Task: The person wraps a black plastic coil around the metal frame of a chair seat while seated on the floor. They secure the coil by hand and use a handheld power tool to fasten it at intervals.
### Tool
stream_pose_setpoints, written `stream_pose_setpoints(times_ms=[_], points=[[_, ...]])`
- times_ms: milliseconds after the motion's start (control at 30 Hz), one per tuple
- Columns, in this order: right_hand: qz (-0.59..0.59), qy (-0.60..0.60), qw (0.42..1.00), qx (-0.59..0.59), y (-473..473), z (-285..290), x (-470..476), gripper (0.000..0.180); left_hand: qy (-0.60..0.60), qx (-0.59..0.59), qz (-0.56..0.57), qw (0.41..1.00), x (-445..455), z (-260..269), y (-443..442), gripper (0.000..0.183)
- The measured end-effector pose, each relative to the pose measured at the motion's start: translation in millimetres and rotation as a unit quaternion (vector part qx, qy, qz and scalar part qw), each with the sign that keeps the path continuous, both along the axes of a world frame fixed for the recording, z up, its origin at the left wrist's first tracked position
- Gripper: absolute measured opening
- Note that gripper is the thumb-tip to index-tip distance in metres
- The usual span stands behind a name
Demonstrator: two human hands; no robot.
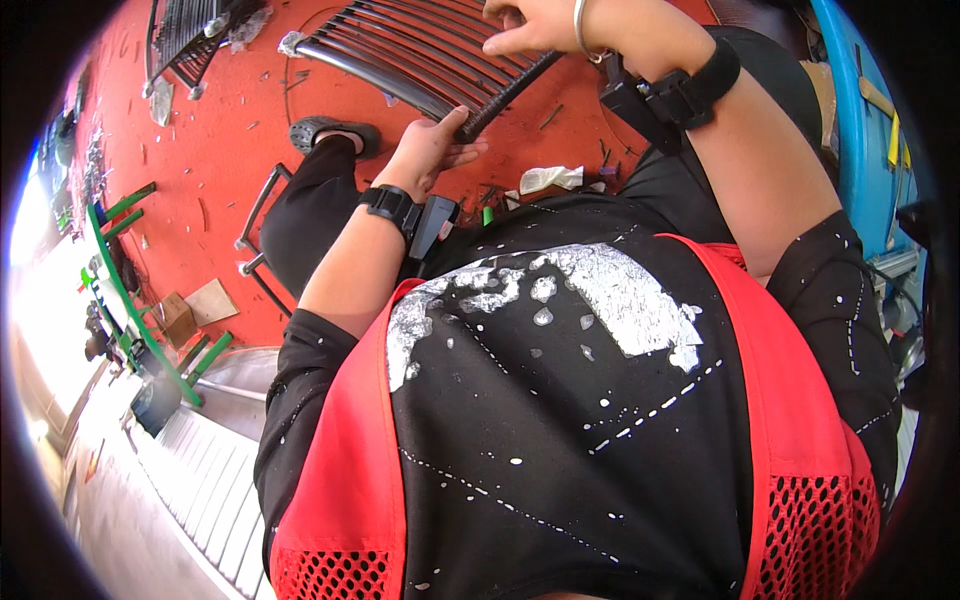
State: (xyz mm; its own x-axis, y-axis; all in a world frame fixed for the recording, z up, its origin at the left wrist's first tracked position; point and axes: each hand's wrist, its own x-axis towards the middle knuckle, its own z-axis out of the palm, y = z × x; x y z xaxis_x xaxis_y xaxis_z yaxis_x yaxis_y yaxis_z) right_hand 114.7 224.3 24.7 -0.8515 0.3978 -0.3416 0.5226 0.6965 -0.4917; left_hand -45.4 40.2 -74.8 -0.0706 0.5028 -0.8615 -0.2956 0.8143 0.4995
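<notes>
A metal-tube frame strung with dark parallel strands [420,45], perhaps a chair part, lies before me at the top of the view. My left hand [439,150] grips its near corner, the thumb on top and the fingers below. Above the right part of the strands is my right hand [517,26], with curled fingers and the thumb held out. The upper edge of the picture cuts this hand off, and whether it holds anything cannot be seen. Clear plastic wrap [291,43] covers the frame's left corner.
Another strung frame [187,37] stands at upper left on the red floor [225,150]. Metal tube legs [259,202] are beside my left knee. Scraps and a white crumpled piece [551,178] litter the floor. Left are a green frame [135,300] and cardboard box [174,319]; right, a blue surface [862,150] with tools.
</notes>
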Motion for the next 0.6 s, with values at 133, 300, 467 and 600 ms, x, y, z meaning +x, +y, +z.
stream_pose_setpoints(times_ms=[133, 300, 467, 600], points=[[0.072, -0.047, 0.996, -0.02, -13, 0, -1, 0.039, -0.052, 0.002, 0.028, 0.998, 9, 0, -1, 0.043], [0.039, -0.009, 0.998, -0.037, -12, 1, 0, 0.039, -0.131, 0.027, 0.065, 0.989, 20, -4, 0, 0.044], [0.022, 0.038, 0.999, -0.023, -6, 0, 2, 0.042, -0.151, 0.024, 0.073, 0.986, 22, -2, 0, 0.044], [0.01, 0.063, 0.998, -0.028, -9, -2, 5, 0.044, -0.148, 0.026, 0.075, 0.986, 26, 0, 1, 0.044]])
